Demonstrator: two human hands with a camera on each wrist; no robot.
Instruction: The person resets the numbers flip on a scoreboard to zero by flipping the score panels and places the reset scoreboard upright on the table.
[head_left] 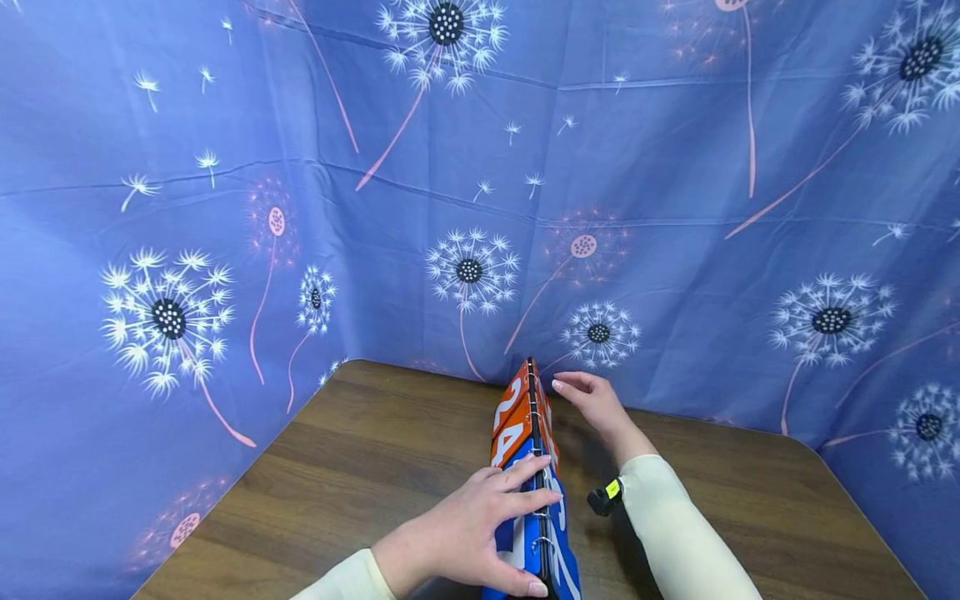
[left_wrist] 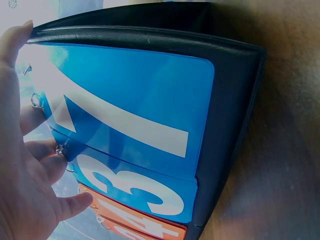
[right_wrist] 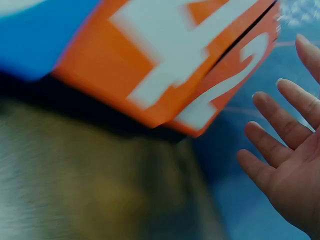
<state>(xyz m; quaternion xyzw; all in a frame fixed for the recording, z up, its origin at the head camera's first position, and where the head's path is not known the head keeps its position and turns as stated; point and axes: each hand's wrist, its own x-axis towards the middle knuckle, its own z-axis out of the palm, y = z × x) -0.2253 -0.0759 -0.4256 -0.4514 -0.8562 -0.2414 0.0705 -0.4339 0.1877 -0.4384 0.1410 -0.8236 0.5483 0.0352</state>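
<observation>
A tabletop flip scoreboard (head_left: 513, 433) stands like a tent, its ridge running away from me. Blue and orange cards with white numerals hang from metal rings along the black ridge. My left hand (head_left: 483, 521) rests over the near part with fingers spread across the ridge and thumb at the near end. In the left wrist view, large blue number cards (left_wrist: 135, 100) lie against the black stand (left_wrist: 232, 100). Beside the far right side, my right hand (head_left: 596, 408) holds nothing. Its fingers (right_wrist: 270, 105) are spread apart near the orange cards (right_wrist: 150, 75) in the right wrist view.
The scoreboard is on a brown wood-grain table (head_left: 352, 450) with rounded far corners. Blue cloth (head_left: 375, 250) printed with dandelions hangs behind it and along both sides. A small black device (head_left: 606, 497) with a yellow label sits at the right sleeve (head_left: 675, 517).
</observation>
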